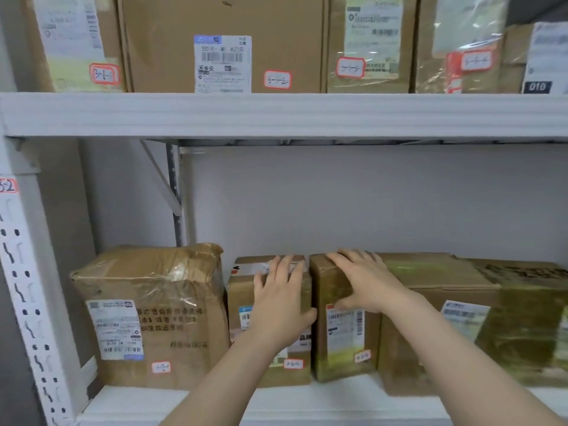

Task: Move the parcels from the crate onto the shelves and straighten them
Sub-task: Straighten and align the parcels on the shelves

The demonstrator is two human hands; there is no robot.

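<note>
Head view. Reaches both bare arms up from the bottom edge to the lower shelf [307, 404].

Lays the left hand [281, 298] flat on the front of the small parcel [241, 295] — fingers straight and a little apart, tips at its top edge, thumb out toward the seam with the next box. Clasps nothing with it.

Sets the right hand [361, 281] over the top front edge of the narrow parcel [344, 348]. Fingers straight and slightly spread on the top face, thumb stretched across the front just above the shipping label. Seems to press rather than clamp.

Under the fingers of the two hands: both parcels upright on the lower shelf, side by side and touching.

Left of the left fingers: a taller taped parcel [153, 302] with a wrinkled top, just beside the small one, with a thin gap between.

Right of the right fingers: a long low parcel [461, 318], touching the narrow one and running off to the frame edge.

Below the left palm, on the small parcel's lower front: a red-edged sticker [292, 363] marked 3-2-2.

Well above the fingertips: a pale wall [338, 195], then the upper shelf [276, 115] — on it a row of larger parcels [221, 41], each with a printed label and a red-edged sticker.

Far left of the left fingers: a white perforated upright [30, 302].
</note>
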